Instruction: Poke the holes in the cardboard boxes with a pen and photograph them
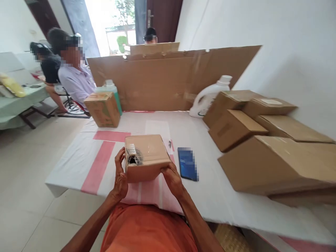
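A small brown cardboard box (149, 148) is between my two hands at the near side of the table. Its top has a dark hole near the left front corner, with black scribbled lines and a patch of shiny tape around it. Against its left side presses my left hand (121, 176), fingers up along the wall. My right hand (171, 176) grips the right front corner, thumb on the front face. Whether the box's underside touches the cloth is hidden. Right of it lies a phone (188, 163), and a small dark object (169, 144) is just behind the right hand.
Several cardboard boxes (288, 164) are stacked on the right, beside a white jug (206, 99). Another box (103, 110) and a green-liquid bottle (117, 98) stand back left. A tall cardboard panel (157, 80) closes off the table's back. People sit beyond it and to the left.
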Motion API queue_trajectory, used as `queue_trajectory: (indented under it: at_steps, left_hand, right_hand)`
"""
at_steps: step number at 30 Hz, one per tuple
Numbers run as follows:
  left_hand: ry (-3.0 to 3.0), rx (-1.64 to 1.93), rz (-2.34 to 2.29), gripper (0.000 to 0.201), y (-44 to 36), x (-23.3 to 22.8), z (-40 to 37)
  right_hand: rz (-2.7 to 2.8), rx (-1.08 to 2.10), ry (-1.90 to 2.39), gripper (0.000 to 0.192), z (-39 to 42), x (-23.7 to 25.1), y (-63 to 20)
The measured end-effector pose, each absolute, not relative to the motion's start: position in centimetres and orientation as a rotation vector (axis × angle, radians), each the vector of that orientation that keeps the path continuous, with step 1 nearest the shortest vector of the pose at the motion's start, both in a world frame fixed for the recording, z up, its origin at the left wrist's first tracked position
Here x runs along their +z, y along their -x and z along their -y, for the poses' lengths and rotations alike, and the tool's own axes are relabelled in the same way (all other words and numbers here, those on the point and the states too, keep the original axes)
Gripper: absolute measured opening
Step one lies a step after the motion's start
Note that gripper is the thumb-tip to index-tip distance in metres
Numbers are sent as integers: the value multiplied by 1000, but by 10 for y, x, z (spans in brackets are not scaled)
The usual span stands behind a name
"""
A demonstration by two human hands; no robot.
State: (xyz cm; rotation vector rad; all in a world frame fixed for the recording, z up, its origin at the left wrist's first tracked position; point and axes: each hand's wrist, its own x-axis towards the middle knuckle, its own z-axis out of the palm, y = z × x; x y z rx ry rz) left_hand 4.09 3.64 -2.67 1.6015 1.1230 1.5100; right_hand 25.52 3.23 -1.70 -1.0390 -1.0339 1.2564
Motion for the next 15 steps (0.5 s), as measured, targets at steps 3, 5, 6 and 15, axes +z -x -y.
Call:
queue_trajectory:
  at_steps: [3,5,6,15]
  left_hand:
    - [-1435,1537,-1271,92,-24,-56,-38]
    - [-1338,1524,-1338,88,-21,-65,-44]
    - [-1312,1509,-1357,85,-21,-67,-49]
    - [-1449,1208,-1261,73,-16,-43,-57]
  right_hand:
    - [1148,1231,1028,65,-59,-10,-237]
    - [1175,1173,1094,58,-59,-10,-237]
    - [1182,1146,1137,56,-56,-12,-238]
    - [1061,1127,1318,75,-53,-51,-240]
